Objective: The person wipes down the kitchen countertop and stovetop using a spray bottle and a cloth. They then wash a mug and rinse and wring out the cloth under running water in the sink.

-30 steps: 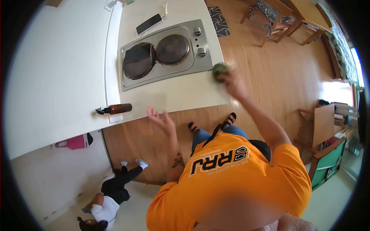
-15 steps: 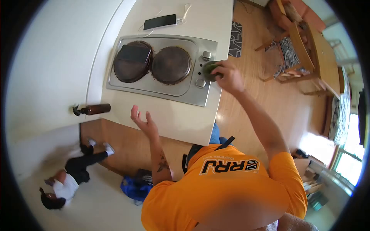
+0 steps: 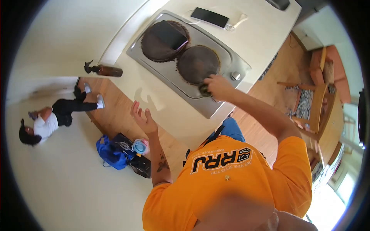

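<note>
- Well, the right hand (image 3: 220, 88) has its fingers closed around a dark green pad (image 3: 204, 91), whose lower side is hidden, so firm contact with the surface underneath cannot be told
- That pad is over the bare steel of the electric hob (image 3: 202, 104), at the 6 o'clock edge of the nearer hotplate (image 3: 197, 64)
- The left hand (image 3: 145, 120) is raised by the edge of the white counter (image 3: 177, 111), fingers spread and loosely bent, with nothing in it
- A steel control knob (image 3: 236, 76) sits near the right hand, at its 2 o'clock
- At 10 o'clock from the nearer hotplate is the farther hotplate (image 3: 149, 47), with a black flat device (image 3: 168, 34) lying across it
- A black phone (image 3: 210, 17) rests on the counter at the nearer hotplate's 12 o'clock
- An amber spray bottle (image 3: 110, 71) is at 11 o'clock from the left hand, a blue bag (image 3: 111, 152) at 7 o'clock
- Well apart, at the left hand's 9 o'clock, is another person (image 3: 45, 125) in a white top
</note>
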Demonstrator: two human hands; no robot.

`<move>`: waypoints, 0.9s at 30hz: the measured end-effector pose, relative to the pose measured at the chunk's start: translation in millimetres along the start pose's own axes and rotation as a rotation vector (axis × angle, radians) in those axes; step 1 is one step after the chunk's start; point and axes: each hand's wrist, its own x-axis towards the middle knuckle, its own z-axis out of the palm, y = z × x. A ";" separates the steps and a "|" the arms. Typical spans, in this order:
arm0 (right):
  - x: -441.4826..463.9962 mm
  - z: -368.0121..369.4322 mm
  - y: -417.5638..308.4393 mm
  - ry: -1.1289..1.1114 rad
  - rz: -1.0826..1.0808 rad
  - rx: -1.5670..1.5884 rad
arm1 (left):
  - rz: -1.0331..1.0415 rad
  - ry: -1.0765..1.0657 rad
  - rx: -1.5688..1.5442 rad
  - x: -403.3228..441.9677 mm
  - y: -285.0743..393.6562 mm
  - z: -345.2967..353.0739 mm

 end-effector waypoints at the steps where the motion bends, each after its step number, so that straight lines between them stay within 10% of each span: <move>1: -2.0 1.4 23.7 0.024 0.063 0.032 | -0.033 0.058 -0.002 -7.6 -2.5 -4.6; 12: 99.9 -25.2 155.3 0.497 -0.103 0.040 | -0.377 0.489 0.038 -100.4 60.1 70.2; 27: 121.9 -23.4 166.7 0.497 -0.347 0.223 | -0.376 0.204 0.107 -22.2 128.9 168.0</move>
